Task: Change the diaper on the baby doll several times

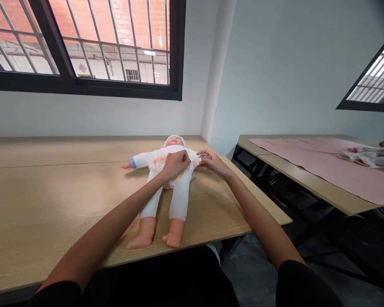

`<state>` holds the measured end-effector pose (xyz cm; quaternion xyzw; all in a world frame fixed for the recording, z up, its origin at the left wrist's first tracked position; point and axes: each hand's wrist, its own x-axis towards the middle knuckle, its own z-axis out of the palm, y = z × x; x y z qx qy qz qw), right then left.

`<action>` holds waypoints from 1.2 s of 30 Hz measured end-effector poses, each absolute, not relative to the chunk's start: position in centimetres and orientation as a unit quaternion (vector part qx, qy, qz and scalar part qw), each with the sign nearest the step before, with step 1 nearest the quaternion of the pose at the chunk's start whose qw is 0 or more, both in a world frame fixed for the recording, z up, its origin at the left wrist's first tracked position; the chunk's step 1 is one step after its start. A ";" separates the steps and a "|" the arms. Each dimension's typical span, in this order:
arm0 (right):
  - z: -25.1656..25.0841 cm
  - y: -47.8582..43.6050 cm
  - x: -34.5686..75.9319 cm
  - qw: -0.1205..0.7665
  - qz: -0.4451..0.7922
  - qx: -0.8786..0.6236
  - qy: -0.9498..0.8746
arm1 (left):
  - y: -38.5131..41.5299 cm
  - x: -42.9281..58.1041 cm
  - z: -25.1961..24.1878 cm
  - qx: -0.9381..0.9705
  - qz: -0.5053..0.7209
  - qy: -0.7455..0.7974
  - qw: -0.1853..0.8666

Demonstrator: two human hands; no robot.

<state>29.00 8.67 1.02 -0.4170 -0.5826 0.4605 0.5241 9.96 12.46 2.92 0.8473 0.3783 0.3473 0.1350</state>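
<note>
Light wooden tabletop (51, 204) carries a vinyl baby doll (173, 233) lying face up in a white, orange-stained bodysuit (179, 198). Left hand (176, 165) curves closed over its chest; right hand (213, 164) pinches narrowly at the side of the bodysuit, its grip partly hidden.

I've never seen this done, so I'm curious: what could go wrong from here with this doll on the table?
The doll has its bare feet close to the near edge of the wooden table, so a hard tug might slide it off. The right hand appears to pinch the white garment near the shoulder while the left hand rests on the chest; uneven pulling could strain the fabric.
</note>
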 end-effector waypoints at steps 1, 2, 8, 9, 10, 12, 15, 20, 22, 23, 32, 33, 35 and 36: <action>1.0 8.7 29.0 0.524 0.459 -0.420 -0.582 | 12.5 9.9 2.9 0.846 0.349 0.379 0.136; 1.0 8.7 29.0 0.526 0.458 -0.421 -0.580 | 12.4 9.9 2.9 0.845 0.350 0.380 0.139; 0.9 8.9 29.0 0.541 0.481 -0.393 -0.567 | 11.9 9.9 3.0 0.856 0.331 0.382 0.111; 0.8 8.9 29.0 0.543 0.485 -0.387 -0.565 | 11.8 9.9 3.0 0.860 0.327 0.379 0.098; 0.8 8.9 29.0 0.545 0.488 -0.382 -0.564 | 11.8 10.0 2.9 0.865 0.322 0.375 0.084; 0.8 8.9 29.1 0.546 0.494 -0.371 -0.566 | 11.7 10.0 2.8 0.874 0.312 0.365 0.068; 0.8 8.8 29.0 0.544 0.497 -0.364 -0.570 | 11.6 10.1 2.7 0.877 0.306 0.363 0.072; 1.0 8.5 29.0 0.533 0.505 -0.365 -0.573 | 11.5 10.0 3.2 0.878 0.306 0.343 0.134; 1.1 8.4 29.0 0.528 0.508 -0.365 -0.575 | 11.5 9.9 3.5 0.884 0.293 0.332 0.153; 1.1 8.4 29.0 0.528 0.506 -0.368 -0.574 | 11.5 9.8 3.6 0.886 0.286 0.328 0.160; 1.2 8.4 29.0 0.538 0.499 -0.375 -0.566 | 11.8 10.0 3.4 0.884 0.278 0.343 0.155; 1.2 8.4 29.0 0.537 0.500 -0.375 -0.567 | 11.8 10.0 3.4 0.882 0.281 0.344 0.156; 1.2 8.4 29.0 0.530 0.501 -0.378 -0.570 | 11.9 10.0 3.3 0.880 0.285 0.346 0.157; 1.2 8.3 28.9 0.526 0.500 -0.381 -0.572 | 11.9 10.0 3.3 0.880 0.286 0.347 0.156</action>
